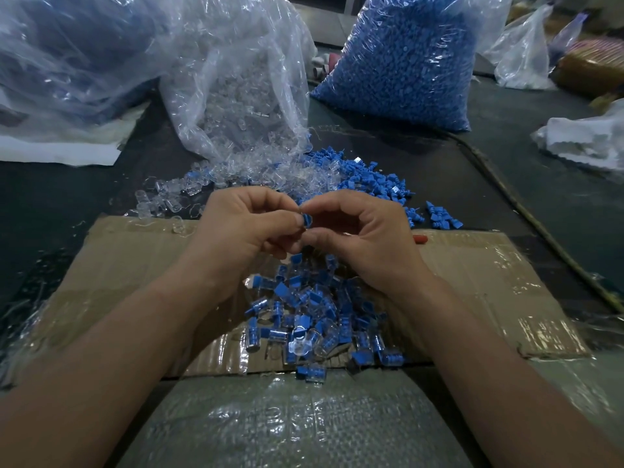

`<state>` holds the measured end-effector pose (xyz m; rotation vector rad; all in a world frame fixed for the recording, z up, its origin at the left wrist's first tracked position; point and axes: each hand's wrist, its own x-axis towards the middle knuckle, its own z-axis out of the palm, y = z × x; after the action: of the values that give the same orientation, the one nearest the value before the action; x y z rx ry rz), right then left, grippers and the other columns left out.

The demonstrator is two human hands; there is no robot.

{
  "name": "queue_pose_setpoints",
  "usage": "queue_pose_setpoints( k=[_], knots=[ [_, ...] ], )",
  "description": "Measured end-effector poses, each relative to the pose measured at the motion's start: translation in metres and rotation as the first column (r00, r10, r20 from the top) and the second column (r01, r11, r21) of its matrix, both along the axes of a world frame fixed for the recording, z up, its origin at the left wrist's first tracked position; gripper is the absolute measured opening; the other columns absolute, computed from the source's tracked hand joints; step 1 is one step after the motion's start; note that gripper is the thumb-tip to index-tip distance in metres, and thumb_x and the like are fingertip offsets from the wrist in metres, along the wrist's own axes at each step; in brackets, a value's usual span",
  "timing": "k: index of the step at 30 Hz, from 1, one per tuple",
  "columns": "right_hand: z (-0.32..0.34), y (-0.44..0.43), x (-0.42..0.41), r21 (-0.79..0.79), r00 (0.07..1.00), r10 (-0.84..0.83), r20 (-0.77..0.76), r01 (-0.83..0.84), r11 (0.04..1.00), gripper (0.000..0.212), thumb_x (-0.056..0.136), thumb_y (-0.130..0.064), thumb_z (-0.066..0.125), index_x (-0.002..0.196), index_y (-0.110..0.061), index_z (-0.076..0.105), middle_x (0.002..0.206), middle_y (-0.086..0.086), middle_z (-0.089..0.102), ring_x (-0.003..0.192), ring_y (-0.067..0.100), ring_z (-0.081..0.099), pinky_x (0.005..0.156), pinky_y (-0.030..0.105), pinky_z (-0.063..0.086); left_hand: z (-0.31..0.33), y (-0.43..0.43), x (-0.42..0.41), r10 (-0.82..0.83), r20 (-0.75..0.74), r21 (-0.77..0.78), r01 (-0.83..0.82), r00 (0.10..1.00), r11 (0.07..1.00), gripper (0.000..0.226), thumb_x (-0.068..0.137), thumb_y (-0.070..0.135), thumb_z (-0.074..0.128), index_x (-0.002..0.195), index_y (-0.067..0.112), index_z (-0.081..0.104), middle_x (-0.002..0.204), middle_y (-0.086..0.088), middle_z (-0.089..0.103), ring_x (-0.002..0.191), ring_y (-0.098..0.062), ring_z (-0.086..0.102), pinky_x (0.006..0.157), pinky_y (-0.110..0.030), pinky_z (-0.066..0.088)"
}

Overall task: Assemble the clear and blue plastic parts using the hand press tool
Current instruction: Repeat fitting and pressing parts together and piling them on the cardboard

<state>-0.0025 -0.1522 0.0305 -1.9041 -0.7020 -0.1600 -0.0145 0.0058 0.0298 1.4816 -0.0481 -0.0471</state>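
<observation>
My left hand [243, 228] and my right hand [361, 231] meet at the centre, fingertips together on one small blue plastic part [306, 220]. Both hands pinch it; whether a clear part is also between the fingers I cannot tell. Below the hands, a heap of joined blue and clear pieces [314, 315] lies on a taped cardboard sheet [489, 282]. Beyond the hands lie loose clear parts [175, 194] to the left and loose blue parts [371, 184] to the right. No hand press tool is in view.
An open transparent bag of clear parts [243, 96] spills toward the hands. A full bag of blue parts [401, 62] stands behind right. More plastic bags [67, 62] lie far left and right. A small red object [419, 238] sits by the cardboard's far edge. A woven sack [287, 423] covers the near foreground.
</observation>
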Motion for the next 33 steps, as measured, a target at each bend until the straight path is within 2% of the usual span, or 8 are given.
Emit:
queue_pose_setpoints(
  k=[2, 5, 9, 13, 21, 28, 33],
  knots=[
    [-0.0022, 0.0001, 0.001, 0.003, 0.999, -0.001, 0.039, 0.001, 1.0, 0.032, 0.071, -0.005, 0.073, 0.096, -0.022, 0.063, 0.086, -0.013, 0.063, 0.081, 0.004, 0.063, 0.075, 0.018, 0.052, -0.0009, 0.0008, 0.0005, -0.01, -0.026, -0.011, 0.01, 1.0, 1.0, 0.017, 0.074, -0.005, 0.063, 0.065, 0.01, 0.063, 0.052, -0.005, 0.064, 0.043, -0.012, 0.059, 0.043, -0.019, 0.048],
    [-0.0051, 0.0001, 0.0024, -0.008, 0.993, -0.017, 0.114, 0.018, 1.0, 0.031, 0.071, -0.007, 0.073, 0.097, -0.019, 0.063, 0.083, -0.016, 0.062, 0.078, 0.001, 0.063, 0.072, 0.014, 0.05, -0.0014, 0.0017, 0.0013, -0.035, -0.052, -0.008, 0.035, 0.998, 0.999, 0.024, 0.072, -0.003, 0.065, 0.056, 0.015, 0.068, 0.052, -0.006, 0.064, 0.043, -0.012, 0.06, 0.044, -0.018, 0.048],
    [-0.0067, -0.0017, 0.0037, -0.039, 0.978, -0.047, 0.202, 0.056, 0.998, 0.029, 0.07, -0.008, 0.074, 0.096, -0.016, 0.065, 0.082, -0.01, 0.064, 0.077, 0.003, 0.063, 0.069, 0.013, 0.051, -0.0011, 0.0022, 0.0018, -0.093, -0.076, -0.019, 0.092, 0.993, 0.996, 0.009, 0.056, 0.013, 0.068, 0.055, 0.022, 0.071, 0.054, -0.005, 0.065, 0.045, -0.011, 0.061, 0.046, -0.018, 0.05],
    [-0.0067, -0.0034, 0.0053, -0.063, 0.963, -0.062, 0.264, 0.081, 0.995, 0.022, 0.071, -0.004, 0.074, 0.092, -0.008, 0.07, 0.081, -0.005, 0.065, 0.074, 0.008, 0.065, 0.067, 0.018, 0.053, -0.0028, 0.0037, 0.0029, -0.122, -0.071, -0.028, 0.12, 0.99, 0.992, 0.007, 0.054, 0.015, 0.068, 0.057, 0.02, 0.071, 0.056, -0.006, 0.066, 0.047, -0.012, 0.063, 0.048, -0.019, 0.052],
    [-0.0052, -0.0041, 0.0051, -0.084, 0.946, -0.062, 0.317, 0.093, 0.992, 0.018, 0.069, -0.004, 0.074, 0.088, -0.002, 0.071, 0.08, -0.007, 0.063, 0.075, 0.007, 0.063, 0.068, 0.015, 0.052, -0.0047, 0.0037, 0.0037, -0.142, -0.075, -0.056, 0.138, 0.987, 0.989, 0.005, 0.057, 0.011, 0.068, 0.059, 0.015, 0.07, 0.06, -0.009, 0.068, 0.049, -0.013, 0.064, 0.046, -0.018, 0.051],
    [-0.0049, -0.0044, 0.0049, -0.112, 0.954, -0.047, 0.295, 0.084, 0.99, 0.019, 0.07, -0.002, 0.074, 0.088, -0.002, 0.071, 0.08, -0.006, 0.064, 0.075, 0.009, 0.064, 0.068, 0.018, 0.054, -0.0053, 0.0022, 0.0036, -0.107, -0.079, -0.036, 0.105, 0.991, 0.994, 0.013, 0.055, 0.012, 0.067, 0.067, 0.008, 0.065, 0.058, -0.009, 0.067, 0.048, -0.014, 0.063, 0.046, -0.019, 0.051],
    [-0.0029, -0.0048, 0.0057, -0.162, 0.963, -0.049, 0.264, 0.095, 0.982, 0.021, 0.071, -0.009, 0.075, 0.091, -0.005, 0.071, 0.082, -0.008, 0.063, 0.077, 0.006, 0.063, 0.07, 0.015, 0.052, -0.0057, 0.0017, 0.0029, -0.091, -0.078, -0.035, 0.088, 0.993, 0.995, 0.016, 0.056, 0.012, 0.066, 0.07, 0.006, 0.062, 0.058, -0.008, 0.067, 0.047, -0.013, 0.062, 0.047, -0.019, 0.052]
  ],
)
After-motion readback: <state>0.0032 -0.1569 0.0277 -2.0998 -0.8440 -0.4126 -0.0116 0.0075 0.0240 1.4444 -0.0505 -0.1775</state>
